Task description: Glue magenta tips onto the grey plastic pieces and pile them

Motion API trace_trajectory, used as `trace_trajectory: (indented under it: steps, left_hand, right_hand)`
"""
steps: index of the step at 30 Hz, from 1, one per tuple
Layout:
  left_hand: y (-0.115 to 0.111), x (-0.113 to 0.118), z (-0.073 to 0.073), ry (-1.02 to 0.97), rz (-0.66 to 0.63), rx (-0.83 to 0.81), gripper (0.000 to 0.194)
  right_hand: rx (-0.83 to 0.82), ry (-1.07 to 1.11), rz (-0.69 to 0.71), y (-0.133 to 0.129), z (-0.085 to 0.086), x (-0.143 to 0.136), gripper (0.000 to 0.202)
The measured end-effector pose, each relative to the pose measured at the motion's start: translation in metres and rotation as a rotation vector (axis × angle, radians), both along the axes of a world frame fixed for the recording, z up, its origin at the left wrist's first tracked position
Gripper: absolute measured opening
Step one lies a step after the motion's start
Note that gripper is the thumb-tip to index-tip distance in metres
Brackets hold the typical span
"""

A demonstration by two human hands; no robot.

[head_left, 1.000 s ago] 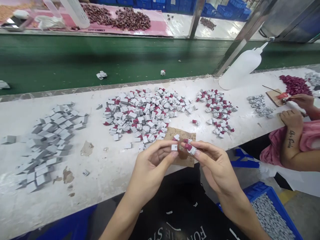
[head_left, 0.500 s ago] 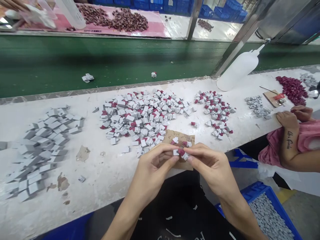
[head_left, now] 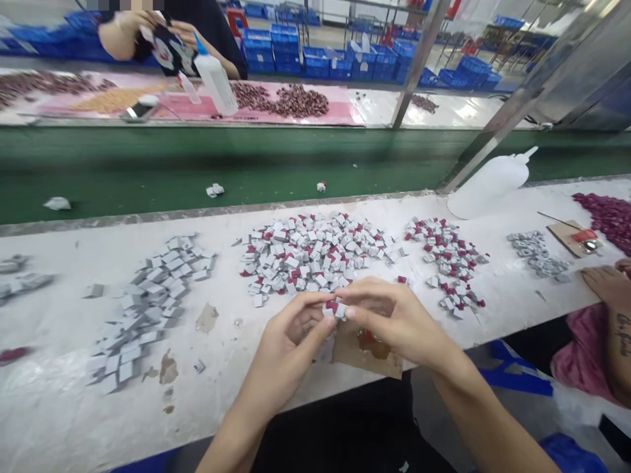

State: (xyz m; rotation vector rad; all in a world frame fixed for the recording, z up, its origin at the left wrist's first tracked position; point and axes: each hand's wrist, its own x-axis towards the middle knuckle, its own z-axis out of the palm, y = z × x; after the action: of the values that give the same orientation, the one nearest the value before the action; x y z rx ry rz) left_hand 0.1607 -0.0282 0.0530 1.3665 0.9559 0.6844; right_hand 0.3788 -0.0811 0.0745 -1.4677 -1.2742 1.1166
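Observation:
Between the fingertips of both hands is a small grey-and-maroon plastic piece (head_left: pixel 334 308). My left hand (head_left: pixel 290 335) pinches its left side with thumb and forefinger. From the other side my right hand (head_left: pixel 394 322) grips it the same way. Under the right hand lies a brown cardboard piece (head_left: pixel 345 353) with a wet-looking brown patch on it. Just beyond my hands spreads a big pile of grey-and-maroon pieces (head_left: pixel 305 253). A smaller pile of similar pieces (head_left: pixel 446 253) is to the right, and a heap of plain grey blocks (head_left: pixel 152 289) to the left.
A white squeeze bottle (head_left: pixel 488 187) leans by a metal post at the table's back edge. Behind runs a green conveyor belt (head_left: pixel 276 164) with a few loose bits. A co-worker's arm (head_left: pixel 616 322) rests at the right; another person (head_left: pixel 172 39) works across the belt.
The view has tipped up and swung left, bringing the person across the belt into sight. Both hands keep pinching a small grey-and-maroon piece, its parts now closer together.

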Motion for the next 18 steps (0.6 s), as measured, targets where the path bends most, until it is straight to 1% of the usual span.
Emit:
trace_trajectory:
  steps: [1, 2, 3, 4, 5, 6, 7, 8, 10, 12, 13, 16, 18]
  left_hand:
    - [0.009, -0.006, 0.003, 0.057, 0.059, 0.039, 0.029]
    - [0.020, -0.011, 0.006, 0.114, 0.121, 0.084, 0.030]
    - [0.032, -0.014, 0.010, 0.162, 0.183, 0.133, 0.031]
    - [0.046, -0.016, 0.012, 0.199, 0.242, 0.181, 0.030]
    - [0.061, -0.015, 0.015, 0.232, 0.285, 0.221, 0.029]
    - [0.077, -0.013, 0.016, 0.262, 0.313, 0.251, 0.027]
    - [0.094, -0.009, 0.017, 0.294, 0.327, 0.271, 0.024]
    - [0.111, -0.003, 0.018, 0.327, 0.331, 0.281, 0.020]
    - [0.146, 0.011, 0.017, 0.391, 0.314, 0.281, 0.014]
    - [0.180, 0.029, 0.016, 0.457, 0.292, 0.270, 0.015]
    - [0.196, 0.039, 0.015, 0.493, 0.282, 0.260, 0.020]
    - [0.244, 0.071, 0.013, 0.590, 0.260, 0.220, 0.038]
    - [0.271, 0.090, 0.010, 0.637, 0.254, 0.193, 0.043]
  right_hand:
    - [0.015, -0.149, -0.002, 0.024, 0.003, 0.003, 0.028]
    - [0.032, -0.310, -0.033, 0.053, 0.005, 0.006, 0.028]
    - [0.043, -0.488, -0.087, 0.084, 0.006, 0.008, 0.032]
    - [0.047, -0.587, -0.129, 0.117, 0.005, 0.009, 0.039]
    - [0.050, -0.631, -0.140, 0.151, 0.003, 0.008, 0.045]
    - [0.048, -0.665, -0.138, 0.183, 0.000, 0.006, 0.046]
    - [0.044, -0.689, -0.125, 0.213, -0.003, 0.003, 0.041]
    - [0.040, -0.715, -0.106, 0.239, -0.006, 0.000, 0.036]
    - [0.025, -0.773, -0.066, 0.277, -0.011, -0.004, 0.039]
    - [0.005, -0.827, -0.038, 0.296, -0.015, -0.002, 0.041]
    - [-0.003, -0.852, -0.031, 0.300, -0.017, 0.001, 0.040]
    - [-0.002, -0.914, -0.015, 0.294, -0.022, 0.019, 0.038]
    - [0.009, -0.940, 0.008, 0.285, -0.026, 0.031, 0.036]
